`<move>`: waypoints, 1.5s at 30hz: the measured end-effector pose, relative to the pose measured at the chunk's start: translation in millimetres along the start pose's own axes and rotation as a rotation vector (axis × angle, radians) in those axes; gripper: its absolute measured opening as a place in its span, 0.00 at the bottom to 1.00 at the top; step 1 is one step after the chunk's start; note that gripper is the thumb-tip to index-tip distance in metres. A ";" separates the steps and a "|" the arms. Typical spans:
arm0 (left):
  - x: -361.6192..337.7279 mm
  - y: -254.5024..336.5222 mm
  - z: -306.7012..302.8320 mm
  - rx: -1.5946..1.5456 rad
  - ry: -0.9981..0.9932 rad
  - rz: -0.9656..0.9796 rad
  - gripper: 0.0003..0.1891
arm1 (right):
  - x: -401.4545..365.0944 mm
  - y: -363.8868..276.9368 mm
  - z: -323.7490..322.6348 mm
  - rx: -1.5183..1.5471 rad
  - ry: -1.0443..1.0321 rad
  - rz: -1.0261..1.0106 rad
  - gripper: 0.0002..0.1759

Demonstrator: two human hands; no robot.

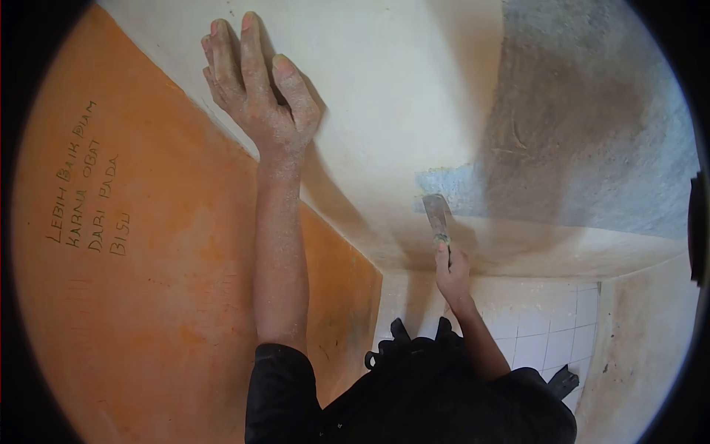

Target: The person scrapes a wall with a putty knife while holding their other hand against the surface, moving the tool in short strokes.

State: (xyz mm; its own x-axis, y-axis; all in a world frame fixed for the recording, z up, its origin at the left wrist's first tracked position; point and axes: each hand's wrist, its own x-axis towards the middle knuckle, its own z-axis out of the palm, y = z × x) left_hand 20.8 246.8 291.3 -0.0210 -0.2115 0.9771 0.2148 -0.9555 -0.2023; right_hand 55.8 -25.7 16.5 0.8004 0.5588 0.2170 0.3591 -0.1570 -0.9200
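Observation:
My left hand [270,103], dusty with pale powder, lies against the off-white wall [377,81] with its fingers spread, close to the corner with the orange wall. My right hand [452,272] grips the handle of a scraper [437,212]. The flat metal blade points up and its tip rests at the edge of a bare bluish-grey strip [451,181] in the paint. This strip joins a larger rough grey patch [577,126] on the right. Most of the scraper's handle is hidden inside my fingers.
The orange wall [148,296] carries handwritten lettering on the left. White tiles [547,325] show below, behind my black shirt [429,399]. Another pale, stained wall [643,325] stands at the right. A dark object [697,229] cuts into the right edge.

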 end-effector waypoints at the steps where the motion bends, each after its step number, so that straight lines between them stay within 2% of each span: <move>1: 1.3 -0.8 -0.5 0.002 -0.004 0.029 0.23 | 0.9 1.8 3.2 -0.004 -0.007 -0.006 0.16; 4: 4.6 6.3 0.0 -0.044 0.003 0.056 0.23 | -1.4 1.8 10.8 -0.043 -0.012 0.058 0.15; 6: 5.7 6.0 0.3 -0.036 -0.002 0.057 0.23 | 0.7 -4.3 18.9 -0.033 0.124 -0.018 0.21; 11: 6.0 11.5 13.9 -0.036 0.049 0.048 0.23 | 0.6 -12.4 19.9 -0.066 0.145 -0.015 0.21; 13: 12.4 40.2 40.5 -1.081 0.610 -0.353 0.24 | 2.4 -16.3 18.9 -0.106 0.150 -0.005 0.21; 14: 8.3 27.5 31.3 -1.079 0.612 -0.357 0.24 | 3.8 -13.0 17.3 -0.118 0.164 -0.033 0.21; 16: -2.1 -9.1 1.9 0.125 -0.042 0.065 0.24 | -2.1 -1.1 19.7 -0.123 0.174 -0.053 0.20; 18: -5.2 -12.3 3.1 0.140 -0.025 0.079 0.24 | -3.8 16.4 18.9 -0.016 0.109 0.032 0.20; 21: -5.9 -14.9 4.7 0.146 -0.002 0.080 0.23 | 33.2 -59.1 10.4 -0.016 0.126 -0.065 0.17; 23: -6.1 -14.7 5.5 0.108 0.020 0.100 0.23 | 23.1 -49.0 14.2 -0.010 0.116 -0.010 0.17; 25: -15.0 -14.4 -2.9 0.184 -0.057 0.038 0.23 | 12.3 -7.3 26.7 -0.064 0.078 0.023 0.18; 29: -17.9 -1.9 -12.1 0.172 -0.141 -0.079 0.24 | -5.4 7.5 30.8 0.009 0.111 0.091 0.19; 32: -23.3 -13.1 -7.2 0.169 -0.110 -0.046 0.24 | -1.0 5.1 25.9 0.048 0.113 0.066 0.19; 35: -27.3 -21.4 -6.5 0.193 -0.066 0.029 0.25 | -0.2 5.0 19.2 0.063 0.093 0.129 0.19; 40: -27.0 -25.3 -9.1 0.180 -0.048 0.048 0.24 | 26.5 -60.9 13.5 0.020 0.119 -0.065 0.19; 41: -25.8 -26.0 -8.1 0.178 -0.033 0.060 0.24 | 18.7 -43.2 15.7 0.026 0.131 -0.078 0.19; 43: -33.7 -26.9 -10.3 0.165 -0.078 0.094 0.24 | 1.9 12.3 17.2 -0.104 0.114 0.057 0.19; 45: -38.7 -22.8 -15.9 0.136 -0.077 0.054 0.24 | 18.1 -20.1 18.3 -0.071 0.113 0.009 0.19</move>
State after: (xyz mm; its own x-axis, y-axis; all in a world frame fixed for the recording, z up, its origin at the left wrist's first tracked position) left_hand 1.1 273.4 257.0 0.0680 -0.2409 0.9682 0.3438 -0.9053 -0.2494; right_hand 54.3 2.5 33.0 0.8512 0.4624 0.2484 0.3817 -0.2205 -0.8976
